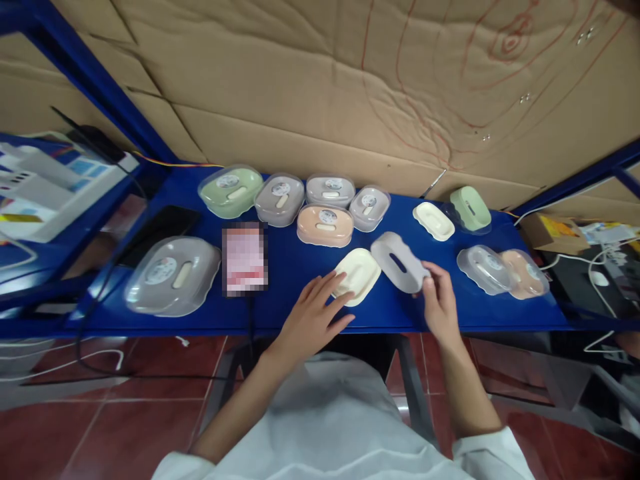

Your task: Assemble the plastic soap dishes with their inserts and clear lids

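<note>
My right hand (440, 300) pinches the right end of a grey oval tray with a slot in its middle (397, 263), tilted above the blue table. Spread over a cream oval tray (364, 267) on the table, my left hand (315, 307) touches its left side with the fingers apart. The two trays are close together, their near ends almost meeting. Behind them stands a peach soap box with a clear lid (325, 225). A second cream tray (434, 221) lies farther back to the right, beside a green tray (471, 208) on a clear lid.
Several lidded boxes, among them a green one (233, 191), line the back of the blue table (285, 310). A large grey box (173, 275) and a pixelated pink object (245, 259) are at left. Another grey box (485, 269) overlaps a peach one (524, 273) at right. Cardboard (280, 80) walls the back.
</note>
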Demonstrator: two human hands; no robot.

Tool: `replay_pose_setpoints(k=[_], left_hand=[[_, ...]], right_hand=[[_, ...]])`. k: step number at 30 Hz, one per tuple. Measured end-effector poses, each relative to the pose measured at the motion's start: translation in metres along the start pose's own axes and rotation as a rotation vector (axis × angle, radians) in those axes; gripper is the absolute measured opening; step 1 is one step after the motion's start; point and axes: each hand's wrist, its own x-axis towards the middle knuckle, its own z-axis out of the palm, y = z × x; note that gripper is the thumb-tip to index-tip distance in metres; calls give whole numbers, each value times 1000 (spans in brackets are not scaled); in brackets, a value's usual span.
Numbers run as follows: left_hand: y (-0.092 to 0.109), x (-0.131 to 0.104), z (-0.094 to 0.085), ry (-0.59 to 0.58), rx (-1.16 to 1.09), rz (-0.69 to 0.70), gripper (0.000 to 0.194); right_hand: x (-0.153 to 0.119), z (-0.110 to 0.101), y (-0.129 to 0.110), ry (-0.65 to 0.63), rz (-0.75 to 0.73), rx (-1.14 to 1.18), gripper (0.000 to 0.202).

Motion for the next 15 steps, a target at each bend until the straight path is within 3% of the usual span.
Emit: replay_pose_setpoints(k=[2, 4, 9, 11, 15], left_hand=[[0, -2, -1, 14, 27, 23, 26], [-1, -6, -3, 42, 47, 11, 24], [-10, -19, -14, 64, 99, -80, 17], [-14, -23, -17, 53, 92, -107, 15], [-17, -26, -17, 26, 70, -113, 19]], right_hand=[[17, -10, 20, 34, 163, 71, 44], [34, -22, 39, 85, 199, 30, 51], [56, -39, 55, 242, -34, -296, 55], [52, -35, 46, 163, -174, -379, 50], [33, -11, 24, -206, -384, -558, 43]])
